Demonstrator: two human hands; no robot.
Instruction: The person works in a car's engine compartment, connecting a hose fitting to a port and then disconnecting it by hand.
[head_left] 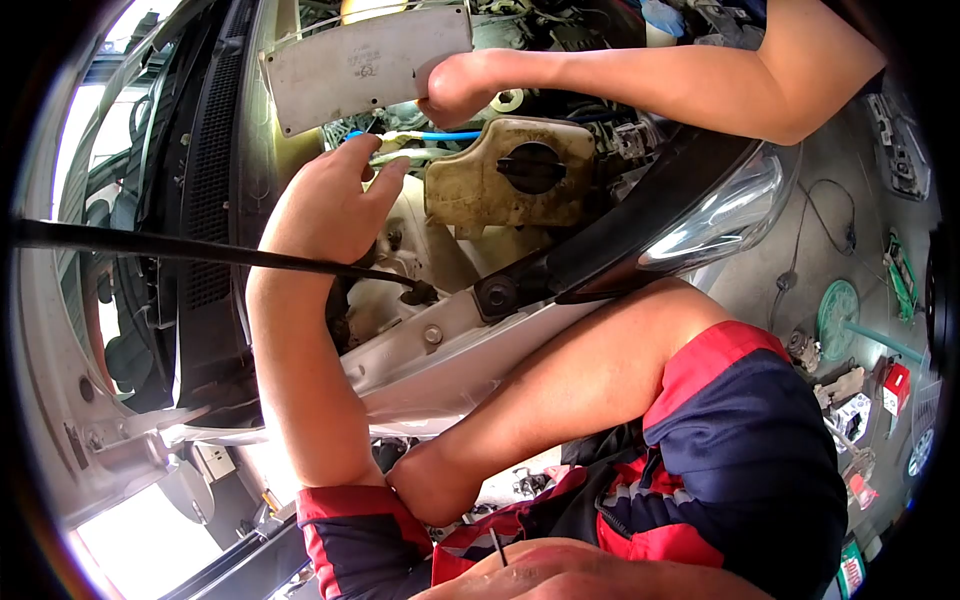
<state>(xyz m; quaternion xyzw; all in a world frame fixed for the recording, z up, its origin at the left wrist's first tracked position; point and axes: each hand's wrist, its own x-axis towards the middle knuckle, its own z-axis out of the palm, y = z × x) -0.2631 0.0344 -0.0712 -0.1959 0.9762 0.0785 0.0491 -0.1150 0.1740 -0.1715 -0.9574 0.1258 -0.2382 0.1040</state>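
My left hand [335,200] reaches into the engine bay, thumb and forefinger apart. It is near a pale hose [415,155] and a blue tube [450,135]; whether it touches them I cannot tell. A grey metal plate [365,70] lies just above it, and another person's hand [460,85] rests on the plate's right end. To the right sits a stained, yellowed plastic reservoir [510,175] with a black cap [531,168]. My right arm bends across the fender, and my right hand [435,490] is tucked beside my left elbow, its fingers hidden.
A black rod [220,253] crosses in front of my left wrist. The headlight [720,210] and silver fender [430,385] edge the bay. On the floor at right lie a cable [790,270], a green disc-shaped stand [838,318] and several parts and boxes, one red [896,388].
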